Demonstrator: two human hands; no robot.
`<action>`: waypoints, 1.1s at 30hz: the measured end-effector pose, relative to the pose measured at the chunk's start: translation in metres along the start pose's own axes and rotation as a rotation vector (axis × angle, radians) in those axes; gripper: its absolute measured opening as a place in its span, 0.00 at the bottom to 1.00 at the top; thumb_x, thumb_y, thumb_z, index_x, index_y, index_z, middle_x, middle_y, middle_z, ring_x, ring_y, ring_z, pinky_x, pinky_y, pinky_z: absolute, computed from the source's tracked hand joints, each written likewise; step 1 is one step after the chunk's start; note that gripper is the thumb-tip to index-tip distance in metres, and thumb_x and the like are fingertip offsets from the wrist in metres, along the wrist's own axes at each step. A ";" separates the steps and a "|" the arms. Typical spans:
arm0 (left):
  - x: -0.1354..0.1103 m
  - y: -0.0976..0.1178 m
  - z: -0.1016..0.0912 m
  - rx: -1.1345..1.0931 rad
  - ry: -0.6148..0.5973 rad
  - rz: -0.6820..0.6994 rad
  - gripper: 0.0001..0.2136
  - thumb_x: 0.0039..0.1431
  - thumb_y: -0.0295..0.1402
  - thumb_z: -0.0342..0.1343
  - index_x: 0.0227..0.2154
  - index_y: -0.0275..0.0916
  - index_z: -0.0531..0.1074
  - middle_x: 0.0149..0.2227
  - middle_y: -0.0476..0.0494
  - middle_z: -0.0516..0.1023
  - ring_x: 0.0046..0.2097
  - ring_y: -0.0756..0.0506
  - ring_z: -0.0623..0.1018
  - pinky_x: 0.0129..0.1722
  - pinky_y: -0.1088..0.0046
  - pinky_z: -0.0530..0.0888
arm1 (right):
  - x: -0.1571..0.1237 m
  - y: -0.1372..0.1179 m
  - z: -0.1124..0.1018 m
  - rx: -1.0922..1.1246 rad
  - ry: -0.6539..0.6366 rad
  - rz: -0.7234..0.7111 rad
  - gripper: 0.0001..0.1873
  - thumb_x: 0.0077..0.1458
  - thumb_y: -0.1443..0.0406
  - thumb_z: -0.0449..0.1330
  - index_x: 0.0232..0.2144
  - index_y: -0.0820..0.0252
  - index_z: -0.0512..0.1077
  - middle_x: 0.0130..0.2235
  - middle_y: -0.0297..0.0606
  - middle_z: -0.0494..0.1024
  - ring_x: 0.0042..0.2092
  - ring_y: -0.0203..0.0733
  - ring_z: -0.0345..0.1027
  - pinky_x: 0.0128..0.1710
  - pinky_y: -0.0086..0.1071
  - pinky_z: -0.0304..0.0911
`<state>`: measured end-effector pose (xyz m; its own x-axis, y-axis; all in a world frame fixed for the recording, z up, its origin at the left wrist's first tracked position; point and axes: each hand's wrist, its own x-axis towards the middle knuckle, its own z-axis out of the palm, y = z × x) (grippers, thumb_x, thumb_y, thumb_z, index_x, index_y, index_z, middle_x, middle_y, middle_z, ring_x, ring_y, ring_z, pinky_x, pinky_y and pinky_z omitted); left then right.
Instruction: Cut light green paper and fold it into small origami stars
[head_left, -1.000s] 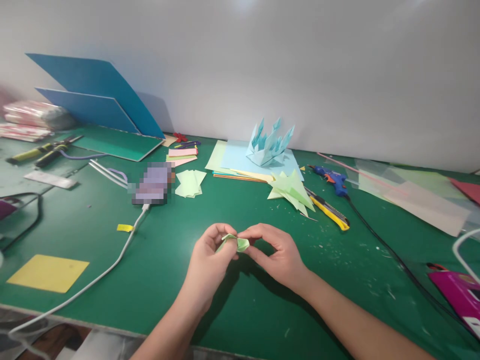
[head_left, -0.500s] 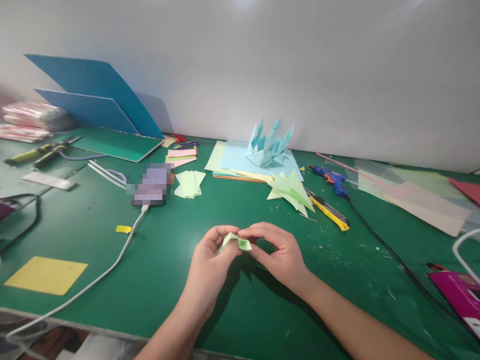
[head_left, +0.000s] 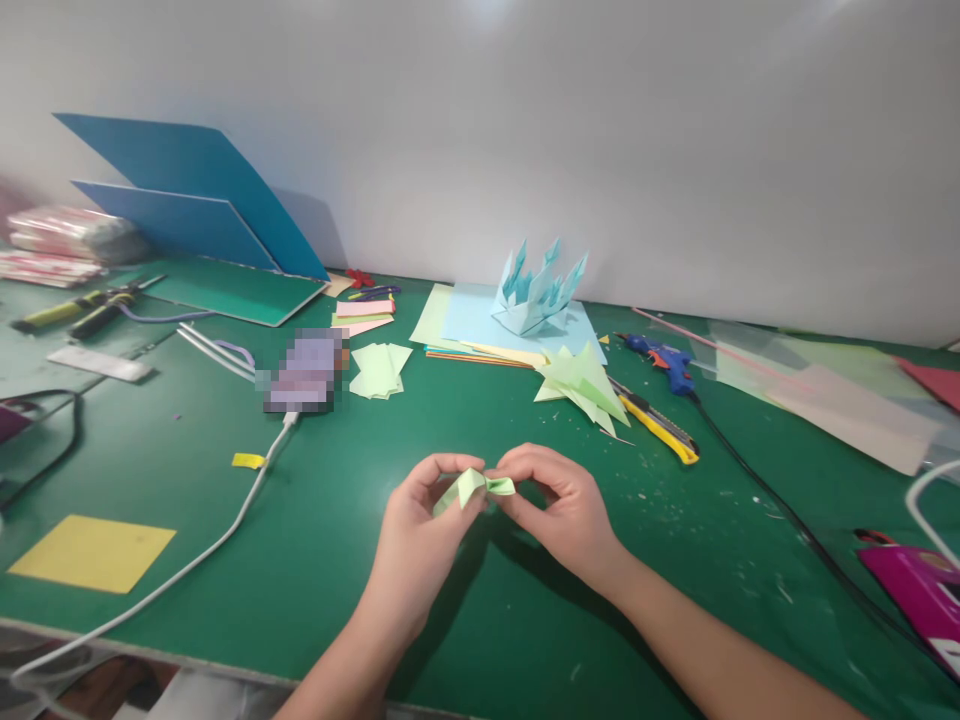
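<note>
Left hand (head_left: 420,530) pinches the folded pale-green paper (head_left: 471,487) above the near middle of the desk (head_left: 315,560); right hand (head_left: 561,502) grips its right end; probably best to steady the left side and press creases gently.

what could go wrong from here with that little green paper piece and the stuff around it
The folded light green paper is small and held at the fingertips of the left hand and right hand, so it might crease askew or tear.

The glue gun has a black cord trailing to the right of the right forearm; a wide sweep could snag it.

The yellow utility knife lies by the pointed green papers; reaching there might knock it.
</note>
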<state>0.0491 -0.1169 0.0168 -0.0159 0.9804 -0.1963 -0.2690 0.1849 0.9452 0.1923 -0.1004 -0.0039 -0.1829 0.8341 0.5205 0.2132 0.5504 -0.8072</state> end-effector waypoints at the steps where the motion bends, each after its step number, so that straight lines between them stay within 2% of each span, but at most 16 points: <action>1: 0.000 0.001 0.000 -0.012 -0.002 -0.012 0.09 0.41 0.33 0.66 0.27 0.37 0.74 0.29 0.48 0.76 0.30 0.51 0.75 0.33 0.76 0.73 | 0.000 0.000 0.000 0.013 -0.006 0.018 0.05 0.52 0.69 0.60 0.25 0.57 0.72 0.27 0.34 0.73 0.30 0.37 0.67 0.30 0.31 0.64; 10: -0.003 0.003 0.001 -0.067 -0.027 -0.038 0.11 0.40 0.34 0.68 0.27 0.36 0.75 0.28 0.49 0.76 0.29 0.52 0.75 0.33 0.78 0.74 | 0.001 -0.001 0.002 0.188 -0.029 0.123 0.12 0.52 0.63 0.61 0.21 0.58 0.64 0.25 0.32 0.67 0.28 0.35 0.62 0.28 0.29 0.60; 21: -0.005 0.005 0.002 -0.054 -0.058 0.014 0.09 0.38 0.32 0.68 0.25 0.37 0.75 0.28 0.47 0.75 0.30 0.50 0.74 0.32 0.76 0.74 | 0.001 0.001 0.000 0.329 -0.078 0.216 0.14 0.52 0.58 0.61 0.21 0.57 0.63 0.25 0.31 0.65 0.27 0.34 0.60 0.26 0.29 0.60; 25: -0.004 0.005 0.002 -0.011 -0.037 0.044 0.08 0.38 0.31 0.67 0.24 0.37 0.75 0.28 0.47 0.75 0.30 0.50 0.73 0.30 0.76 0.73 | 0.002 0.002 0.000 0.357 -0.080 0.241 0.14 0.51 0.59 0.62 0.21 0.58 0.63 0.25 0.30 0.65 0.27 0.34 0.59 0.27 0.29 0.60; 29: -0.003 0.004 0.000 0.078 -0.034 0.104 0.06 0.41 0.30 0.64 0.25 0.38 0.76 0.27 0.48 0.75 0.27 0.51 0.73 0.29 0.77 0.72 | 0.003 0.001 -0.002 0.354 -0.090 0.271 0.10 0.50 0.59 0.63 0.24 0.58 0.69 0.26 0.32 0.68 0.28 0.34 0.63 0.29 0.29 0.63; 33: -0.003 0.004 -0.002 0.169 -0.017 0.156 0.05 0.42 0.29 0.63 0.25 0.38 0.76 0.28 0.47 0.76 0.29 0.49 0.74 0.30 0.76 0.72 | 0.003 0.000 -0.002 0.314 -0.075 0.297 0.10 0.50 0.58 0.63 0.26 0.57 0.71 0.26 0.32 0.71 0.28 0.35 0.65 0.29 0.30 0.64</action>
<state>0.0464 -0.1195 0.0210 -0.0280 0.9987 -0.0417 -0.0996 0.0388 0.9943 0.1941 -0.0983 -0.0015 -0.2294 0.9431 0.2406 -0.0332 0.2394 -0.9703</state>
